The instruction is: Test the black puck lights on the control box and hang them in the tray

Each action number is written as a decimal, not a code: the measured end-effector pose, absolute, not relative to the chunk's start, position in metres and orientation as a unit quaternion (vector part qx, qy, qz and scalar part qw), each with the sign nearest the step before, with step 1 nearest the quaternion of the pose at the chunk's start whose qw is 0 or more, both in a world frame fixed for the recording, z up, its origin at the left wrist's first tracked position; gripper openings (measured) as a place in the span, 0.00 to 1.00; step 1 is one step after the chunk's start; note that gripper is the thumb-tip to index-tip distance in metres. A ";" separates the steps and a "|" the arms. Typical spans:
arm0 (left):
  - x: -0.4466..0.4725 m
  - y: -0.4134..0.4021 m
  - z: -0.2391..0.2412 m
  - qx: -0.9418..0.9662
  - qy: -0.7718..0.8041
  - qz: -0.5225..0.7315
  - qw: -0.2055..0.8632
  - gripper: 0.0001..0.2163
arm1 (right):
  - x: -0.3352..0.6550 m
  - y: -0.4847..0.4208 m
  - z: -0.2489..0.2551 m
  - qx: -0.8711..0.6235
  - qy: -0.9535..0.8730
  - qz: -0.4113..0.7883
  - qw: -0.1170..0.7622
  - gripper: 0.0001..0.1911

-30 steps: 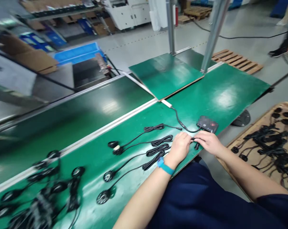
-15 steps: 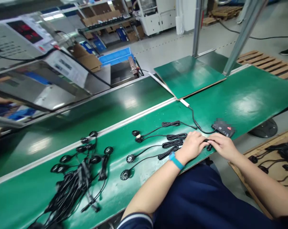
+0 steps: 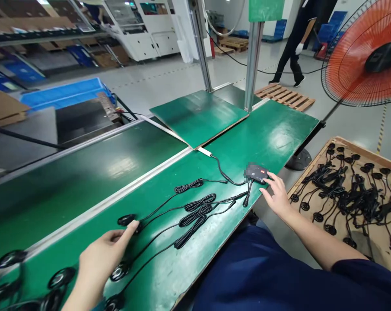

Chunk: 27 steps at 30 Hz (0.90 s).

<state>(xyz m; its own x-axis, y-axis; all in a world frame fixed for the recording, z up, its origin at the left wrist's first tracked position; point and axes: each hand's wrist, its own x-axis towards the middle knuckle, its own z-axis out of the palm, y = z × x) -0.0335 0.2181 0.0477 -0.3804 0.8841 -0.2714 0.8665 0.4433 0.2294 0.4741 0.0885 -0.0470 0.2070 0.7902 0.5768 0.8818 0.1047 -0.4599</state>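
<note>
My left hand point(image 3: 106, 255) has its fingers closed at a round black cable head, which they mostly cover. Beside it lies another round black head point(image 3: 126, 219). Below that hand is a third round head point(image 3: 120, 271) on its cable. The heads' black cables run right across the green bench in several tied coils point(image 3: 200, 202). My right hand point(image 3: 276, 194) is open, thumb and fingers apart, with fingertips at the right edge of a flat black box point(image 3: 257, 172). A short black lead with a connector point(image 3: 246, 200) hangs from the box; another cable joins it to a white plug point(image 3: 205, 151).
More round heads and cables point(image 3: 61, 277) lie at lower left. A raised green board point(image 3: 198, 116) stands behind the bench, by metal posts point(image 3: 253, 65). To the right are a tray of coiled cables point(image 3: 292, 190) and an orange fan point(image 3: 360, 56). A person point(image 3: 294, 47) walks behind.
My view has swung right. My hands have parted: the left has moved left to the round heads, the right has let go of the connectors and opened beside the black box.
</note>
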 end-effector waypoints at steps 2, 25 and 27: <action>-0.032 0.214 0.044 0.543 0.808 0.070 0.217 0.22 | 0.474 0.089 -0.049 -0.669 -0.632 -0.056 0.387 0.17; -0.047 0.184 -0.008 0.589 0.719 0.286 0.233 0.18 | 0.486 0.095 -0.041 -0.686 -0.657 -0.092 0.299 0.17; -0.048 0.185 -0.011 0.592 0.719 0.285 0.227 0.17 | 0.486 0.094 -0.041 -0.690 -0.654 -0.085 0.298 0.17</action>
